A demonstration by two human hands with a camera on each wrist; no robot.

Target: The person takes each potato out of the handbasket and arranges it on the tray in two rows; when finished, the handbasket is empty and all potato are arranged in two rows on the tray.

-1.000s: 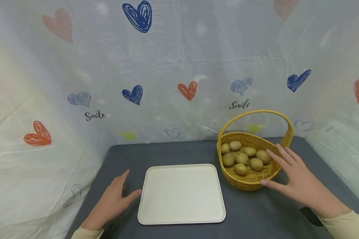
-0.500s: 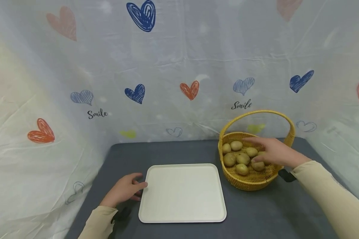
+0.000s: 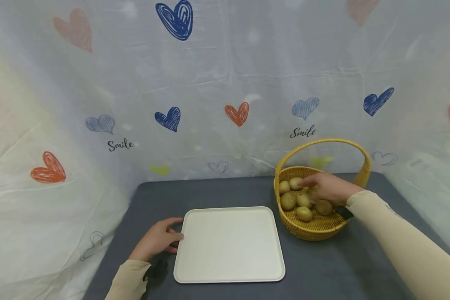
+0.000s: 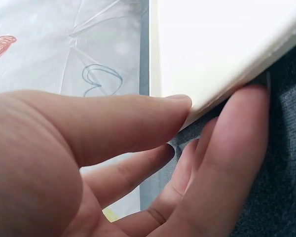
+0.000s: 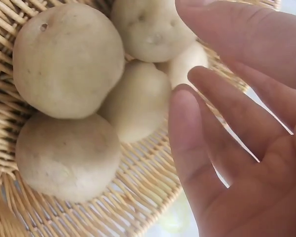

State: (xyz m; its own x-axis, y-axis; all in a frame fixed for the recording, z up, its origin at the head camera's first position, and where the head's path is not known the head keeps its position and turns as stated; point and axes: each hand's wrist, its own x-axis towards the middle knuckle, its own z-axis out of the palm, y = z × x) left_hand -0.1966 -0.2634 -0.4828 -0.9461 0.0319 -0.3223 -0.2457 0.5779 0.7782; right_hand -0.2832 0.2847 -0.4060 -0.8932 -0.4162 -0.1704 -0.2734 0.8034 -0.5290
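Note:
In the head view a cream rectangular tray (image 3: 228, 246) lies flat on the table. My left hand (image 3: 155, 239) holds its left edge; in the left wrist view the thumb (image 4: 158, 118) is on the rim and a finger (image 4: 241, 128) is against the underside of the edge. To the right stands a yellow wicker basket (image 3: 309, 236) with several potatoes (image 3: 304, 213) inside. My right hand (image 3: 328, 187) reaches into it, palm down, partly covering the potatoes. Seen from the right wrist, its fingers are spread beside a potato (image 5: 138, 101), with nothing between them.
The basket's tall arched handle (image 3: 324, 141) rises over the right forearm's reach. Behind the dark grey table (image 3: 206, 191) hangs a pale curtain (image 3: 202, 146) printed with hearts.
My right hand has moved from the basket's right rim to over the potatoes inside. My left hand has come rightward onto the tray's left edge. The tray and basket stay in place.

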